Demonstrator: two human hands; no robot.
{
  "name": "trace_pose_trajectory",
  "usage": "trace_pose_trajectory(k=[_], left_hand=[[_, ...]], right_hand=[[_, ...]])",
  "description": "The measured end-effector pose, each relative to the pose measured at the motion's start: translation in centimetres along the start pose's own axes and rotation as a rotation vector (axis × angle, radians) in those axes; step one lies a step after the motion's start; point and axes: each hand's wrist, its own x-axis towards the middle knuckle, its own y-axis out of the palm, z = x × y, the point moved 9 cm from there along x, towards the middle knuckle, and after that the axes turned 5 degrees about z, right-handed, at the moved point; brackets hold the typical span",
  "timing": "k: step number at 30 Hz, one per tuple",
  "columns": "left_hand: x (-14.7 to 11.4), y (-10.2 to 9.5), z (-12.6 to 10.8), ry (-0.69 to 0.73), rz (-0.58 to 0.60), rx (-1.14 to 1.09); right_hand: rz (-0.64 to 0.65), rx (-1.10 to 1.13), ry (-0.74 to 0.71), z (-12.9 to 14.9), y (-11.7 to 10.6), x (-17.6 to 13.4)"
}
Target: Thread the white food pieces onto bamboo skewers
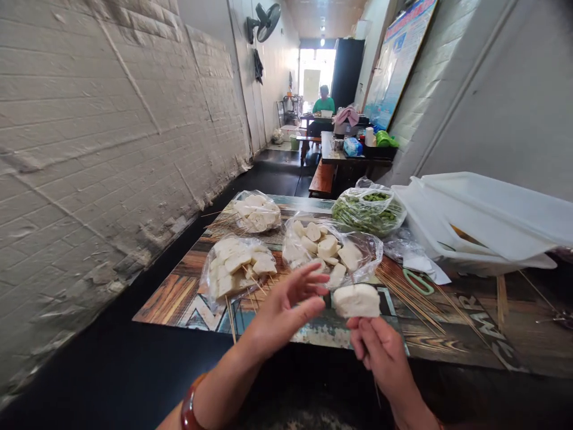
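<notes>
My right hand (376,346) is closed around a thin skewer, whose lower end shows faintly beneath the fist. On top of the skewer, just above my fingertips, sits a thick white slice of food (357,300); its exact kind I cannot tell. My left hand (290,304) is raised beside the slice, fingers spread and holding nothing. Behind both hands lies an open plastic bag of white pieces (329,245). To the left, skewered white slices (239,266) are stacked on a plastic bag, their sticks pointing toward me.
Another bag of white slices (257,212) lies farther back. A bag of green vegetables (369,209) stands near white plastic trays (483,215) at the right. Loose bamboo skewers (412,298) and green-handled scissors (418,282) lie on the wood-patterned table. A person in green (323,104) sits far back.
</notes>
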Motion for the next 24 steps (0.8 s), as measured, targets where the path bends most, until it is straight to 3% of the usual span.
trace_pose_trajectory(k=[3,6,8,13,18,24], left_hand=[[2.7,-2.9,-2.6,0.040,-0.092,0.274],[6.9,-4.0,-3.5,0.038,-0.060,0.651],[9.8,-3.8,-2.8,0.027,0.004,0.896],[15.2,-2.0,1.7,-0.089,0.141,1.480],[17.4,-1.3,4.0,-0.148,0.098,1.621],[17.8,-1.9,4.9,-0.121,0.129,1.628]], right_hand=[[-0.167,0.276,0.050,-2.2,-3.2,1.4],[-0.203,0.373,0.037,-3.6,-4.5,2.6],[-0.195,0.365,0.044,-4.2,-4.6,3.1],[-0.171,0.340,0.053,-4.4,-4.6,3.3],[-0.163,0.365,0.042,-4.2,-4.8,3.4],[-0.151,0.382,0.038,-4.1,-4.8,3.4]])
